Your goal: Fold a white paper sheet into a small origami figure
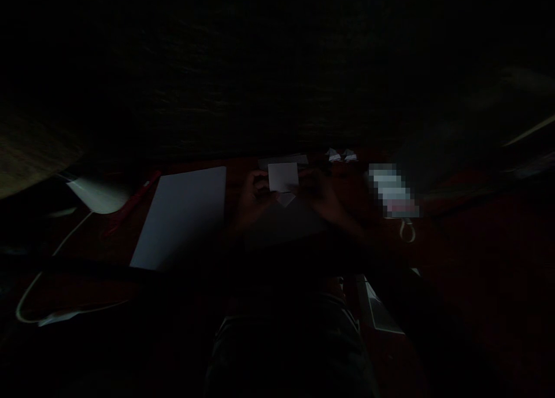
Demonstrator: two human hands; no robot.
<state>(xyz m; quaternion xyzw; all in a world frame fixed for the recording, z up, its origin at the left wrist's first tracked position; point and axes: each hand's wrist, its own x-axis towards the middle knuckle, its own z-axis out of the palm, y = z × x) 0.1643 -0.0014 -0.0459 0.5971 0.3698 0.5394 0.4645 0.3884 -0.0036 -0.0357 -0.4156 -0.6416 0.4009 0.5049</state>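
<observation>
Between my two hands is a small folded piece of white paper (283, 177), with a pointed flap at its lower edge. My left hand (255, 197) grips its left side, fingers curled and thumb near the flap. On the other side my right hand (324, 194) closes on the right edge, though its fingers are dim in shadow. Beneath the hands lies a darker flat sheet (281, 227). Two small folded paper pieces (341, 155) stand beyond my right hand.
A large white sheet (186, 213) lies left. Beyond it are a red strip-like object (135, 201) and a white lamp-like shape (102, 196) with a cord (32, 288). At right is a blurred-out rectangular object (392, 190) with a loop (407, 231). The room is very dark.
</observation>
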